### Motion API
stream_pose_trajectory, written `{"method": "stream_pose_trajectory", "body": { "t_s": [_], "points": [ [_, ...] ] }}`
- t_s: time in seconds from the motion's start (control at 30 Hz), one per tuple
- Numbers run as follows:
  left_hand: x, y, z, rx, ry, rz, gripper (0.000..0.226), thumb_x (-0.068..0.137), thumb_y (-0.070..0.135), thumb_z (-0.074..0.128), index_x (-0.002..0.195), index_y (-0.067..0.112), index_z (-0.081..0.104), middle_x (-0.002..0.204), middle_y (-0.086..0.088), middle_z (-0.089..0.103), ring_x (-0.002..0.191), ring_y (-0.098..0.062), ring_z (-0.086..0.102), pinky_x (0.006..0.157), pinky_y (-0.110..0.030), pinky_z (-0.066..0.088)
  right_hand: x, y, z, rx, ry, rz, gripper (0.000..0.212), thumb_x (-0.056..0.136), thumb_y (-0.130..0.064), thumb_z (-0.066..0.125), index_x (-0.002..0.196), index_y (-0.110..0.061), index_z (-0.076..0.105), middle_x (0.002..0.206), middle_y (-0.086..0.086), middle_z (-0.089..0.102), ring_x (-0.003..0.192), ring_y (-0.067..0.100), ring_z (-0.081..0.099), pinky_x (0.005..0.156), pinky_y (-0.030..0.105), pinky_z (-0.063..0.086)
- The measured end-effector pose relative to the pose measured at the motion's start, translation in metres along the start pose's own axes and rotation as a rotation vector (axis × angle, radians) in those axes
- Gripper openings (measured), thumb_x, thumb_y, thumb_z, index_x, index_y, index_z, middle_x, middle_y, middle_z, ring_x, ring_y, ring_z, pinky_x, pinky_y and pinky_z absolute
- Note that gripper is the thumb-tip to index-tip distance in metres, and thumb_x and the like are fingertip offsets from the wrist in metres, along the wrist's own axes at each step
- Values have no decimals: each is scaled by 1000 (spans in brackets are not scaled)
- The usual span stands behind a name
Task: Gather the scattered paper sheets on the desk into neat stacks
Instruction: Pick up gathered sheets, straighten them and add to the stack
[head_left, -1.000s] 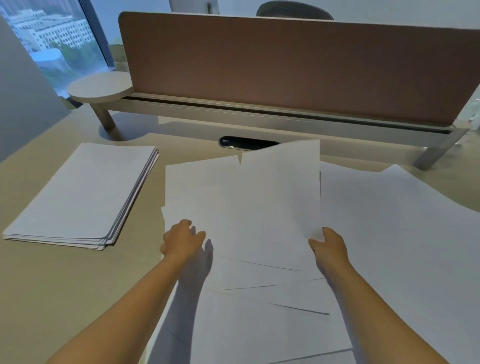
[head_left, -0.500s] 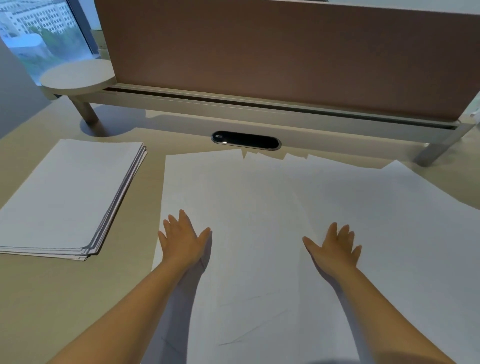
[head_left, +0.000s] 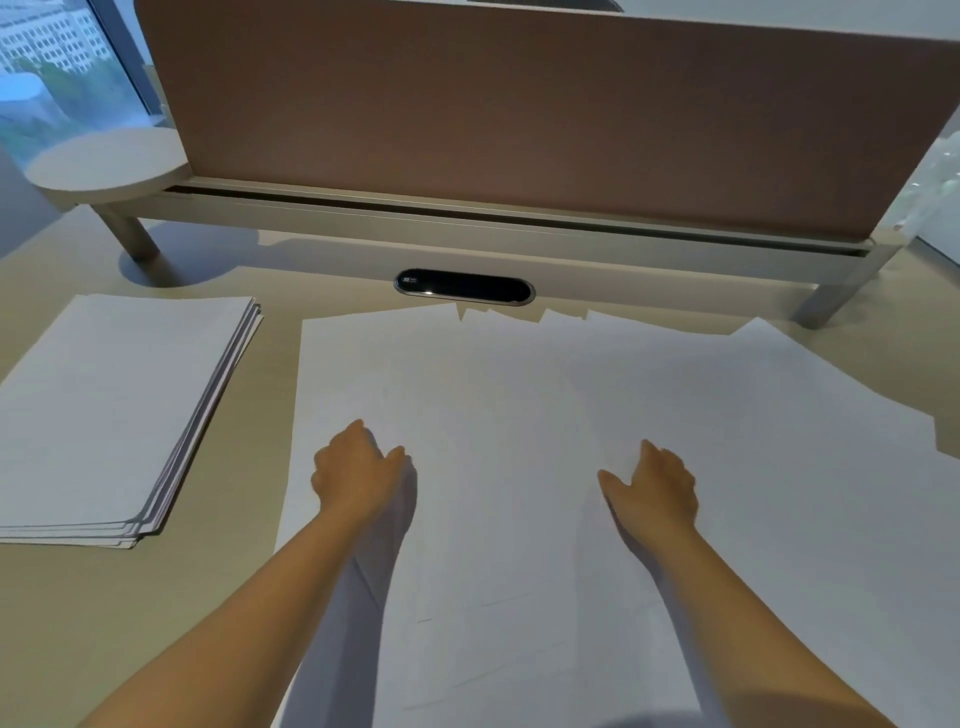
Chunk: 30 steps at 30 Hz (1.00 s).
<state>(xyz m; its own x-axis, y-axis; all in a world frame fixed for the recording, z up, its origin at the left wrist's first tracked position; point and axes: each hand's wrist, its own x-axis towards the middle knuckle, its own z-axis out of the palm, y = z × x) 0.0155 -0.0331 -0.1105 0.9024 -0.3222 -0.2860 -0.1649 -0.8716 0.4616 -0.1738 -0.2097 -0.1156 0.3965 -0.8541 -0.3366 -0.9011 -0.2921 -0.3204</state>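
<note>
While both hands rest on loose sheets (head_left: 519, 441), left hand (head_left: 358, 470) & right hand (head_left: 655, 488) have fingers bent downward, grip unclear; neat stack (head_left: 114, 410) lies well left of left hand.

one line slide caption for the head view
Both hands, left hand and right hand, rest on loose white paper sheets beside a neat white paper stack.

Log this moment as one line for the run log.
left hand: resting on loose sheets, fingers curling | right hand: same | neat stack: left on desk | gathering: not yet done
</note>
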Motion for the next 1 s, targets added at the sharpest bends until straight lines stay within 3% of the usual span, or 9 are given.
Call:
{"method": "stream_pose_trajectory", "body": {
  "t_s": [0.1, 0.27, 0.43, 0.53, 0.63, 0.73, 0.9, 0.97, 1.0],
  "points": [
    [-10, 5, 0, 28, -39, -156, 53, 89, 32, 53, 133, 6, 36, 137, -15, 35, 125, -35, 34, 96, -41, 35, -5, -3, -4, 36, -23, 66, 64, 86, -43, 53, 137, -10, 33, 139, 11, 35, 127, 32, 35, 101, 40, 35],
    [-18, 9, 4, 37, -122, -124, 57, 88, 30, 55, 136, 8, 32, 139, -14, 30, 126, -34, 32, 96, -37, 35, -15, -21, 5, 246, -161, 28, 57, 82, -21, 63, 129, -3, 36, 130, 12, 34, 120, 31, 41, 88, 31, 42],
    [-17, -13, -10, -63, -168, -81, 56, 85, 18, 63, 134, 6, 40, 139, -16, 38, 123, -34, 44, 94, -35, 40, -14, -17, 8, 395, -221, 66, 19, 79, -9, 65, 86, -14, 48, 90, 11, 59, 72, 19, 49, 67, 24, 38],
    [-20, -21, -17, -101, -189, -89, 50, 84, 14, 64, 129, 4, 44, 134, -15, 46, 115, -30, 51, 85, -29, 40, -15, -12, 7, 439, -144, 50, 39, 82, -7, 61, 60, -17, 31, 63, -1, 38, 62, 19, 40, 64, 26, 31],
    [-27, -25, -21, -70, -194, -63, 28, 86, 10, 61, 112, 6, 53, 123, -13, 56, 97, -24, 50, 79, -28, 38, -21, -8, 3, 516, -75, 39, 30, 85, -8, 59, 63, -16, 40, 64, -2, 43, 72, 21, 45, 70, 31, 37],
    [-30, -29, -19, -103, -178, -55, 27, 85, 6, 61, 112, 5, 55, 115, -8, 56, 108, -26, 52, 82, -27, 39, -26, -4, 0, 580, -44, 26, 9, 86, -7, 59, 86, -14, 53, 83, 1, 55, 82, 20, 51, 88, 41, 46],
    [-36, -28, -17, -554, -249, -157, 25, 80, -7, 62, 66, 7, 47, 67, -10, 50, 63, -24, 49, 64, -31, 46, -27, 3, -1, 710, 16, 58, 43, 84, 3, 59, 126, -5, 53, 128, 12, 56, 114, 26, 54, 101, 41, 43],
    [-40, -32, -14, -574, -386, -166, 38, 83, -8, 58, 54, 8, 39, 52, -6, 42, 52, -20, 40, 54, -24, 40, -26, 8, -3, 729, 16, 80, 29, 84, 8, 56, 113, 1, 60, 108, 14, 61, 101, 27, 57, 93, 38, 48],
    [-42, -32, -13, -555, -446, -169, 40, 85, -8, 54, 52, 8, 38, 46, -4, 39, 48, -19, 37, 50, -22, 39, -28, 8, -5, 719, 11, 72, 16, 84, 10, 54, 89, -1, 63, 86, 9, 60, 82, 23, 56, 77, 33, 49]
  ]
}}
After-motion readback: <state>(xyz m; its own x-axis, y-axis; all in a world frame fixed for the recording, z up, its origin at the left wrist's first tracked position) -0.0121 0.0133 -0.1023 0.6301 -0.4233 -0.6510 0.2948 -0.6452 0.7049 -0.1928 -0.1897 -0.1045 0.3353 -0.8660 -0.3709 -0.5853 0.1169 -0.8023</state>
